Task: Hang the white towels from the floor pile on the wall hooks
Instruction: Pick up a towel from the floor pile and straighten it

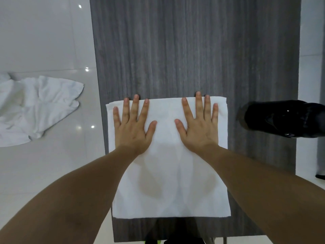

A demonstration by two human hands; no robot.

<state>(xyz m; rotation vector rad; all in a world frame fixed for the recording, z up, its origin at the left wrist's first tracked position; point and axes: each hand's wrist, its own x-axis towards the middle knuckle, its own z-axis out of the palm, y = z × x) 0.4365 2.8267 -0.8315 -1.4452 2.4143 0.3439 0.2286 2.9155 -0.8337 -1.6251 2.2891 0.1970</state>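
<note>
A white towel (168, 182), folded into a flat rectangle, lies on a grey wood-grain table (175, 50). My left hand (133, 125) rests flat on the towel's upper left part with its fingers spread. My right hand (198, 125) lies flat on the upper right part, fingers spread too. The fingertips of both hands reach the towel's far edge. On the white floor to the left sits a crumpled pile of white towels (35, 106). No wall hooks are in view.
A black shiny object (284, 118) sits at the table's right edge. Glossy white floor tiles (44, 41) surround the table on the left, and a strip of floor shows at the right. Dark shapes sit below the table's near edge.
</note>
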